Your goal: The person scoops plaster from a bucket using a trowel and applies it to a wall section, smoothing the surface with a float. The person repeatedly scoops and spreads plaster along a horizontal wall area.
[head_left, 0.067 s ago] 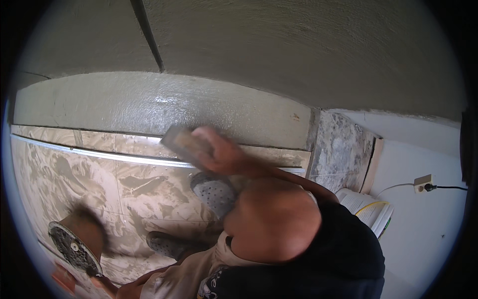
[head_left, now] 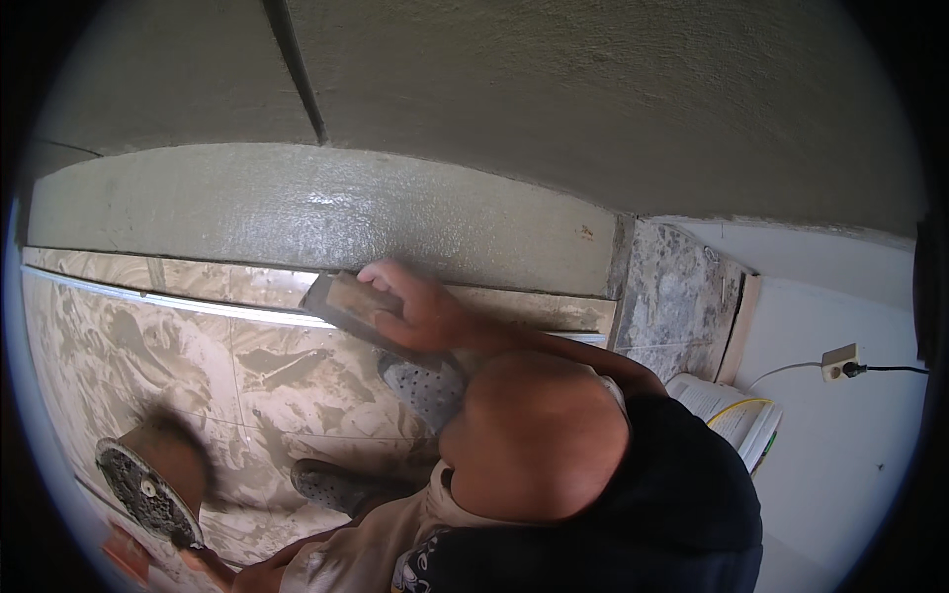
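My right hand [head_left: 415,306] grips a rectangular float or trowel [head_left: 341,301] with a wooden-looking back, beside the lower edge of a wet, grey plastered band [head_left: 208,198] and over a long silver strip [head_left: 188,301]. My left hand [head_left: 208,563], small at the lower left, holds the rim of a round, mortar-smeared container [head_left: 133,479]; its fingers are partly hidden in shadow. My bare knee [head_left: 539,430] and two grey perforated clogs [head_left: 415,385] show below the float.
The tiled floor [head_left: 287,366] is smeared with mortar. A grey wall [head_left: 544,79] spans the top. At right are a white bucket [head_left: 736,420] with a yellow handle and a socket block [head_left: 838,364] with cords. An orange object [head_left: 127,553] lies at the lower left.
My right hand and the float have shifted slightly left, along the edge of the plastered band. My left hand and the round container have not visibly moved.
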`<state>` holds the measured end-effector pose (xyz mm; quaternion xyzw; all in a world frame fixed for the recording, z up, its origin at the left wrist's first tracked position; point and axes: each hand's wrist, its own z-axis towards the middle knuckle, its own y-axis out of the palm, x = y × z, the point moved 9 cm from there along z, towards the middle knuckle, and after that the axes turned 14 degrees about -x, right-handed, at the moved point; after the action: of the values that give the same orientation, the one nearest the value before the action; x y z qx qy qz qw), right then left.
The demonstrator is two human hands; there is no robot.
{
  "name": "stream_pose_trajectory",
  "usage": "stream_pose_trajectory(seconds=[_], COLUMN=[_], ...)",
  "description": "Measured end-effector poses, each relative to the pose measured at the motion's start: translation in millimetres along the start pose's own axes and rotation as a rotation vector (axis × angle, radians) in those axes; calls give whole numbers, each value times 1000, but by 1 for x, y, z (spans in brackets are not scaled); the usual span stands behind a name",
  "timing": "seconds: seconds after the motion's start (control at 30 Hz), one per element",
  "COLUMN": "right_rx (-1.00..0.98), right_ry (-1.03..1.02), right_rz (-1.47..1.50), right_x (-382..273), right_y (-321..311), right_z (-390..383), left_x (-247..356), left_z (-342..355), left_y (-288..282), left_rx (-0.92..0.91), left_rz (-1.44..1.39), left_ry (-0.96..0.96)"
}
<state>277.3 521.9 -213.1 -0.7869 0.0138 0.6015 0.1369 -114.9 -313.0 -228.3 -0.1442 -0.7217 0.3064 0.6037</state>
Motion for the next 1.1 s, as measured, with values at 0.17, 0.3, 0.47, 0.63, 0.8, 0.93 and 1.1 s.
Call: stream_pose_trajectory(seconds=[0.17,0.3,0.47,0.63,0.8,0.93,1.1], right_rx=[-84,-231,-292,-303,-318,-178,-226], right_ry=[-65,-98,-21,174,198,183,92], right_rz=[151,254,127,240,-182,-304,-728], right_x=[16,19,3,-14,-62,-130,-253], right_y=[40,64,54,49,25,-15,8], right_z=[18,27,29,60,108,132,175], left_x=[-19,-2,8,47,45,64,65], left_z=[-8,20,23,26,65,86,73], left_y=[-18,-63,-18,-28,-51,2,15], left_rx=[-19,-149,-387,-196,-93,-295,-507], left_rz=[-19,-81,45,11,5,-98,-162], left_ry=[-5,79,-95,-203,-170,-215,-197])
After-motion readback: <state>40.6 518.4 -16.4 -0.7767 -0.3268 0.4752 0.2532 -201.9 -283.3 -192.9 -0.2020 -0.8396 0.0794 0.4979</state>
